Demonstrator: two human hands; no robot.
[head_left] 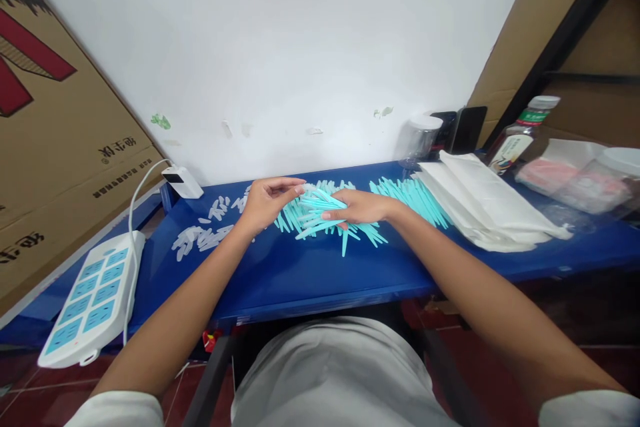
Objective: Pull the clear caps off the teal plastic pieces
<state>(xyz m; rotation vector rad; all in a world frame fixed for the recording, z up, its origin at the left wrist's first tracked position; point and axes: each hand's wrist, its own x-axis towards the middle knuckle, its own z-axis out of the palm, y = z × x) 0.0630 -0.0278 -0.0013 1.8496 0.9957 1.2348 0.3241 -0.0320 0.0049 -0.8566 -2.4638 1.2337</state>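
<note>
My right hand is closed around a fanned bunch of slim turquoise plastic sticks, their ends pointing left. Just left of the bunch, my left hand has its thumb and forefinger pinched together by the stick ends; whatever is between them is too small to make out. Beneath both hands lies a loose pile of the same turquoise sticks. Small translucent plastic pieces are scattered on the blue table to the left of my left hand.
A row of turquoise sticks lies right of my right hand, beside white plastic bags. Behind are a clear jar and a dark bottle. A power strip, white plug-in device and cardboard box stand left.
</note>
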